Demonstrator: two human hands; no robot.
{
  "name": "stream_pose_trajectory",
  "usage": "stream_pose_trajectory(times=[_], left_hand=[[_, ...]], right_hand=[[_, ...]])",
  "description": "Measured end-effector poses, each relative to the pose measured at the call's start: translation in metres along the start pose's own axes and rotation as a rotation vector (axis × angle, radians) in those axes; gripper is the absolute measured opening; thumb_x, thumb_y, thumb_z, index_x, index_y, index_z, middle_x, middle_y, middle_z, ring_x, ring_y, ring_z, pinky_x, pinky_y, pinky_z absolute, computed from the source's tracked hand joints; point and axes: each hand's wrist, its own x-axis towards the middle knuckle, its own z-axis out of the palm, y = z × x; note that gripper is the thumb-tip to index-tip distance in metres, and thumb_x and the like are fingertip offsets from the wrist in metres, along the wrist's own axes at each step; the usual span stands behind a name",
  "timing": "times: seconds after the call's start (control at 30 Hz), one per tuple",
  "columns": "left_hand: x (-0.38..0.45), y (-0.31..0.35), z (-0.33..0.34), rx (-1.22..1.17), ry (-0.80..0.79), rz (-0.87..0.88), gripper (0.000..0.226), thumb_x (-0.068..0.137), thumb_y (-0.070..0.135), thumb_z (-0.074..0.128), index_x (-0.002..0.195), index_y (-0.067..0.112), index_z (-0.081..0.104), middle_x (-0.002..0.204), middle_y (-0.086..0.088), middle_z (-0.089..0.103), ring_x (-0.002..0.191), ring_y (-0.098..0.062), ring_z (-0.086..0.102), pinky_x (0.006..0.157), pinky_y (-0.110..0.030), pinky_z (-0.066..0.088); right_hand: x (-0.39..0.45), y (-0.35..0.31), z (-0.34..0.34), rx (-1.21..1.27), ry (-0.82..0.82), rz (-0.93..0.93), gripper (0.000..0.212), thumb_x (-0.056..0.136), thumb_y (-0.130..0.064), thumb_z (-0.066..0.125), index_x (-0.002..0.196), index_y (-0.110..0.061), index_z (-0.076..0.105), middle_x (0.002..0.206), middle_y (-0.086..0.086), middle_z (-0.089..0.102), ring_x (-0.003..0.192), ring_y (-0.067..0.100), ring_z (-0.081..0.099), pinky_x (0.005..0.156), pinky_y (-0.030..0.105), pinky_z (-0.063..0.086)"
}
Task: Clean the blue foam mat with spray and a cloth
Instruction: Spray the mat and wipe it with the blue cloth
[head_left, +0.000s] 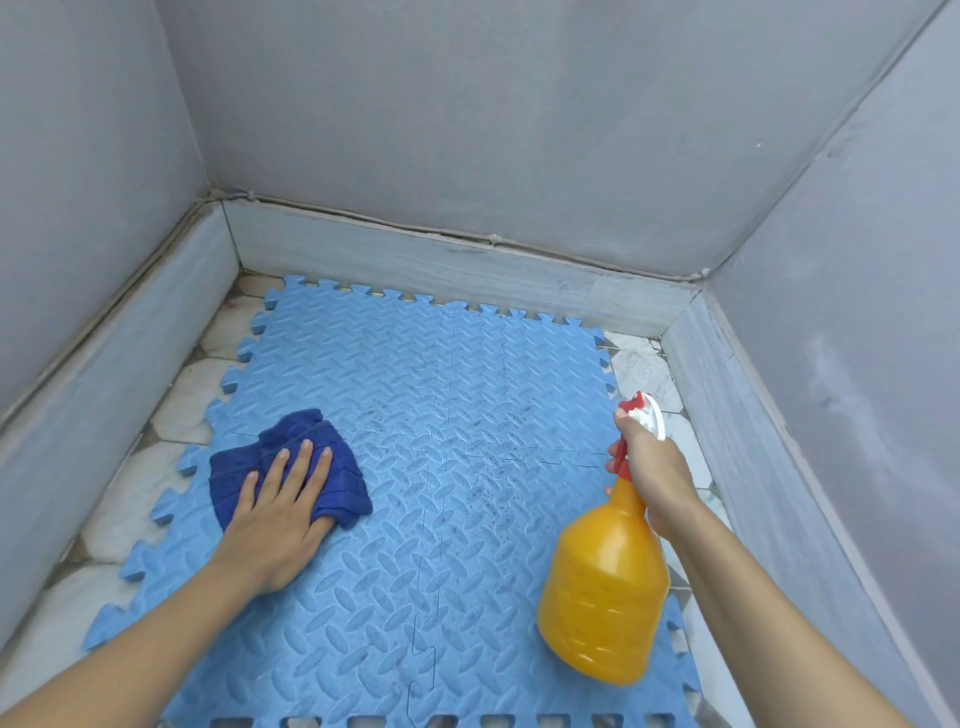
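A blue foam mat (415, 519) of interlocking puzzle tiles covers most of the floor. Small wet droplets dot its middle and right part. On its left side lies a crumpled dark blue cloth (291, 457). My left hand (280, 514) presses flat on the cloth, fingers spread. My right hand (649, 467) holds an orange spray bottle (605, 587) by its neck, above the mat's right edge. The bottle has a red and white trigger head (644, 415) pointing away from me.
Grey walls (467, 130) with a pale skirting board (415, 260) close the corner on three sides. White hexagonal floor tiles (182, 410) show in narrow strips left and right of the mat.
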Motion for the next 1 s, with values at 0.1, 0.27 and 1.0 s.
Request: stream_pose_trajectory(times=[0.1, 0.27, 1.0], left_hand=[[0.000, -0.002, 0.001, 0.014, 0.007, 0.002, 0.077, 0.083, 0.065, -0.003, 0.144, 0.026, -0.029, 0.152, 0.008, -0.032, 0.145, -0.016, -0.021, 0.117, -0.042, -0.008], [-0.002, -0.003, 0.000, 0.026, 0.008, 0.006, 0.068, 0.099, 0.049, 0.016, 0.145, 0.027, -0.028, 0.156, 0.006, -0.027, 0.146, -0.016, -0.019, 0.118, -0.041, -0.007], [-0.038, -0.048, -0.013, -0.167, 0.020, -0.097, 0.060, 0.100, 0.030, 0.025, 0.153, 0.030, -0.004, 0.161, 0.007, -0.011, 0.147, -0.013, -0.011, 0.119, -0.038, -0.007]], right_hand=[[-0.005, 0.001, 0.000, -0.011, -0.044, -0.007, 0.048, 0.084, -0.056, 0.056, 0.082, -0.010, 0.067, 0.083, 0.009, 0.070, 0.072, 0.025, 0.065, 0.080, 0.055, 0.058], [-0.020, -0.003, 0.005, -0.048, -0.103, -0.033, 0.046, 0.087, -0.050, 0.057, 0.080, -0.007, 0.067, 0.077, 0.010, 0.066, 0.066, 0.023, 0.061, 0.075, 0.049, 0.059], [-0.146, 0.046, 0.075, -0.950, -0.802, -0.626, 0.074, 0.066, -0.092, 0.035, 0.069, -0.020, 0.052, 0.066, 0.000, 0.057, 0.068, 0.012, 0.056, 0.064, 0.035, 0.044]])
